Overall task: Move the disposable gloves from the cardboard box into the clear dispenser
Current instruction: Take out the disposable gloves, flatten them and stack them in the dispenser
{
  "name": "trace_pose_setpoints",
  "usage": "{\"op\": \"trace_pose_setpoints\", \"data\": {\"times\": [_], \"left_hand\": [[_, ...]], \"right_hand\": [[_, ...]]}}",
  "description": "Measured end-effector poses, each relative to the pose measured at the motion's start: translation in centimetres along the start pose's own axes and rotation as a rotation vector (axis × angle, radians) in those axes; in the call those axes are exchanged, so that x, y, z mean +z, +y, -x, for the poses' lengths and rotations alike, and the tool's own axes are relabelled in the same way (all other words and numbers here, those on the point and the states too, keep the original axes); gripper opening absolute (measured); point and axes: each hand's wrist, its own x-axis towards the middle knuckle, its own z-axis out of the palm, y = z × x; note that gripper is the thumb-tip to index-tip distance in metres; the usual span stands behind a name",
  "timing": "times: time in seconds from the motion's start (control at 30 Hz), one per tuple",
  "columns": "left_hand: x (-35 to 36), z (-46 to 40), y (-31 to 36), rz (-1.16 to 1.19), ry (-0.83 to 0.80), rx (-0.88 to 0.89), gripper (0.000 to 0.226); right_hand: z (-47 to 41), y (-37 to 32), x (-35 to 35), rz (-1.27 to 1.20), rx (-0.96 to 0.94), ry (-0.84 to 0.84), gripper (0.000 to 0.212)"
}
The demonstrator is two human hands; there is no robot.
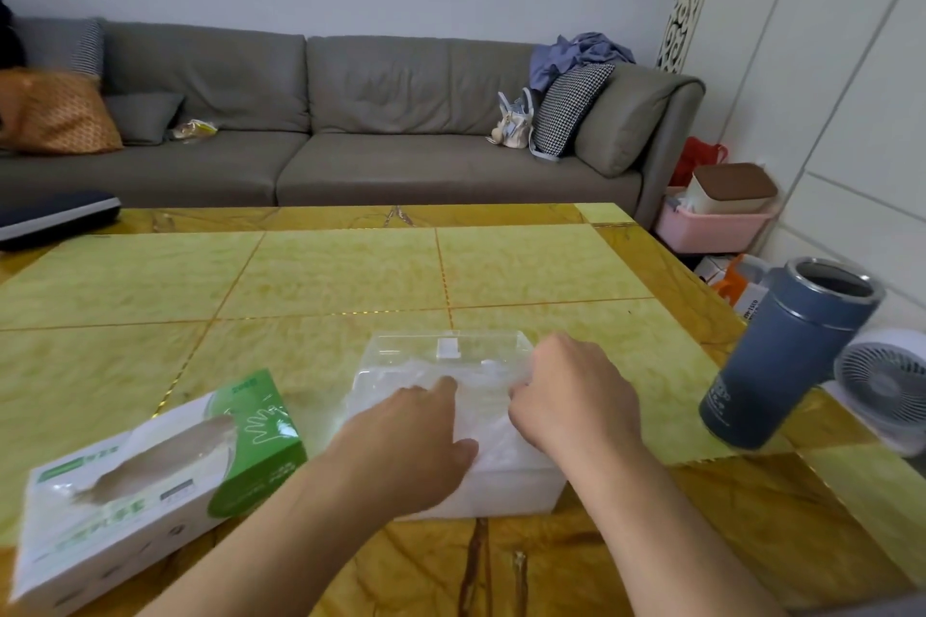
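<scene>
A clear dispenser [453,350] stands near the table's front edge, and a stack of white translucent gloves [488,421] fills it. My left hand [416,436] lies on top of the gloves, fingers pressing down on the stack's left part. My right hand [571,396] rests on the right part, fingertips curled into the gloves near the dispenser's rim. The green and white cardboard box [150,481] lies to the left, its oval top opening facing up; I cannot tell what is inside it.
A blue steel tumbler [791,356] stands open-topped at the table's right edge, with a small white fan [887,386] beyond it. A dark flat item [55,215] sits at the far left corner. The yellow-green tiled table [351,276] stretches toward a grey sofa [351,115].
</scene>
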Motion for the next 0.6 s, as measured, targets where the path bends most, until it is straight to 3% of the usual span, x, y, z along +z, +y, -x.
{"op": "trace_pose_setpoints", "data": {"times": [0.13, 0.27, 0.33, 0.47, 0.6], "left_hand": [[-0.8, -1.0, -0.1, 0.000, -0.080, -0.056, 0.053], [-1.0, -1.9, 0.0, 0.026, -0.154, -0.096, 0.051], [-1.0, -2.0, 0.0, 0.041, -0.177, -0.098, 0.050], [-0.7, -2.3, -0.2, 0.072, -0.196, -0.078, 0.044], [-0.5, -1.9, -0.5, 0.170, -0.206, -0.084, 0.053]], "right_hand": [[0.5, -0.9, -0.5, 0.070, -0.005, -0.008, 0.018], [0.8, -1.4, -1.1, 0.070, -0.020, 0.040, 0.061], [1.2, -2.0, -1.9, 0.035, -0.129, 0.063, 0.053], [2.1, -2.7, -1.9, -0.045, -0.322, -0.181, 0.010], [1.4, -2.2, -0.4, 0.123, -0.214, -0.394, 0.029]]}}
